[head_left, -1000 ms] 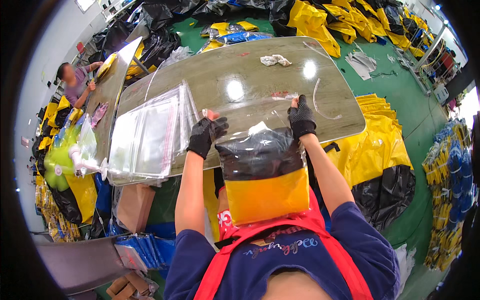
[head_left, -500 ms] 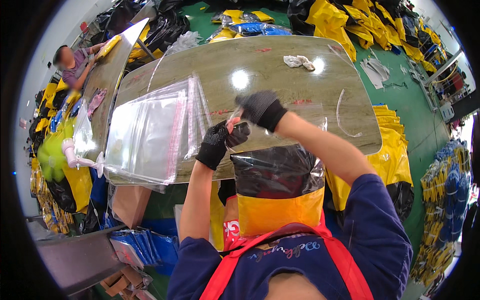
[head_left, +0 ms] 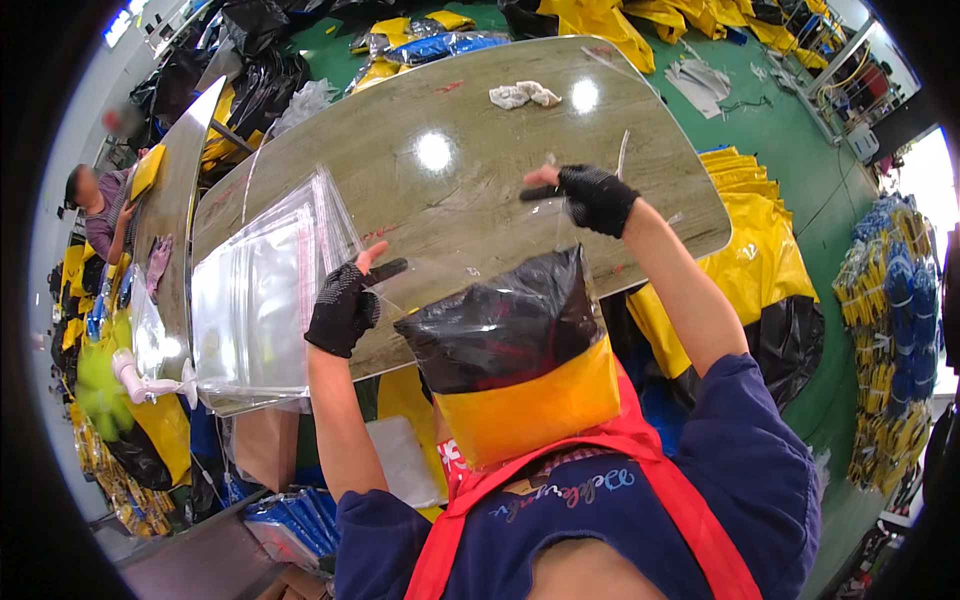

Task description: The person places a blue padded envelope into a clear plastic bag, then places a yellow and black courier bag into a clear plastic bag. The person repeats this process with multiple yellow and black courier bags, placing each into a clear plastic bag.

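A folded black-and-yellow piece [head_left: 530,400], glossy like plastic sheeting, rests against my front at the table's near edge. It lies inside a clear plastic bag [head_left: 465,262], whose see-through upper part spreads over the table. My left hand [head_left: 345,308], in a black dotted glove with bare thumb tip, is at the bag's left side, index finger and thumb stretched out, other fingers curled on its edge. At the right side my right hand [head_left: 598,200], gloved alike, points thumb and index finger leftward, its other fingers curled on the plastic. The thin film's exact hold is hard to see.
A stack of clear bags [head_left: 250,285] covers the left of the table [head_left: 350,145]. A crumpled white wad [head_left: 524,95] and a clear strip [head_left: 624,152] lie farther off. Yellow sheeting [head_left: 745,240] is piled at the right. A co-worker [head_left: 105,210] stands far left.
My hands have moved apart, the left one leftward and nearer, the right one rightward. The bag's clear upper part now spreads between them, and the packed piece is tilted. The whole view has shifted.
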Motion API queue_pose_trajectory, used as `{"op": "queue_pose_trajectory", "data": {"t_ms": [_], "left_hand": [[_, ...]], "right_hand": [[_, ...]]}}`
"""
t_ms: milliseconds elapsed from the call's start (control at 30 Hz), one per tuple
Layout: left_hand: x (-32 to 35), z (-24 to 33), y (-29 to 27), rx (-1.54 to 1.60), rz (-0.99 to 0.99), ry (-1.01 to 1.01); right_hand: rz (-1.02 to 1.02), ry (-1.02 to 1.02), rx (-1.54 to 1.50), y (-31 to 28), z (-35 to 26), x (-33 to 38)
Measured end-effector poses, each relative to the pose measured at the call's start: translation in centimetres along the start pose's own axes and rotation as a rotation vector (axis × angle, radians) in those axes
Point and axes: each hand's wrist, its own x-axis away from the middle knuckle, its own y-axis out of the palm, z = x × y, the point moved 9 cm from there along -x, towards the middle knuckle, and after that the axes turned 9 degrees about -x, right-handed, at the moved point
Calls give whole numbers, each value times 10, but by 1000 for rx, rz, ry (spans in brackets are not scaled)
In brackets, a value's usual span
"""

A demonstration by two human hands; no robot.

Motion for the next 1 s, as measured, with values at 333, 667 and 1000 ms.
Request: {"op": "queue_pose_trajectory", "data": {"t_ms": [333,667,1000], "left_hand": [[82,-14,71,-1331,-27,696],[25,-81,63,-751,391,443],[-35,-6,-24,116,304,120]], "right_hand": [[-134,-734,1413,35,18,145],[385,-933,1133,34,45,142],[1012,374,1210,-284,324,128]]}}
